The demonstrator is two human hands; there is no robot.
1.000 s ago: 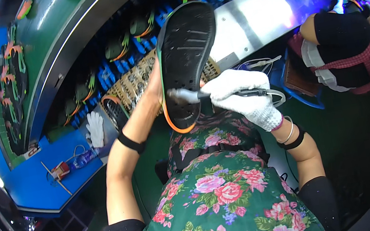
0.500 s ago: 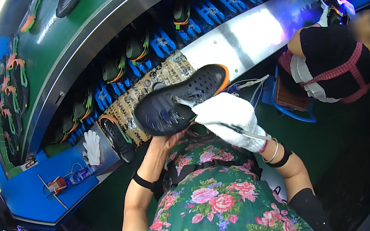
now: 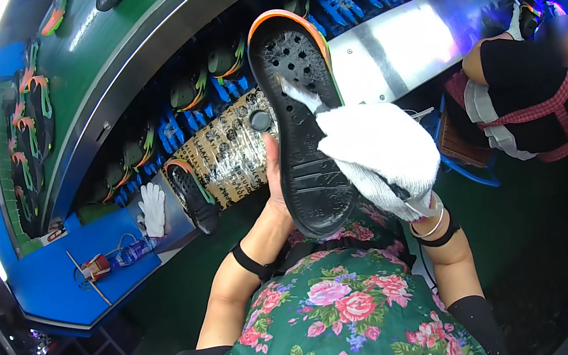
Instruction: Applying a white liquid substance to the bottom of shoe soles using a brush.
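Note:
My left hand (image 3: 274, 179), bare, grips a black shoe sole (image 3: 307, 158) by its left side; most of its fingers are hidden behind the sole. The sole stands lengthwise before me, its holed half away from me and an orange and green rim around that far end. In a white knitted glove, my right hand (image 3: 383, 156) is closed round a small brush (image 3: 301, 94). The brush's pale bristles are at the holed part of the sole, and its handle is mostly hidden in the glove.
Another black shoe piece (image 3: 193, 197) lies left, beside cardboard under clear tape (image 3: 220, 158) bearing a round dark pot (image 3: 260, 121). A white glove (image 3: 152, 210) and a plastic bottle (image 3: 136, 251) are farther left. Blue holders (image 3: 338, 8) line the back. A co-worker (image 3: 520, 94) sits at right.
The sole has turned from lying crosswise to lengthwise, its orange end now pointing away from me. My right hand and the brush have shifted right and toward the holes. The pot is uncovered.

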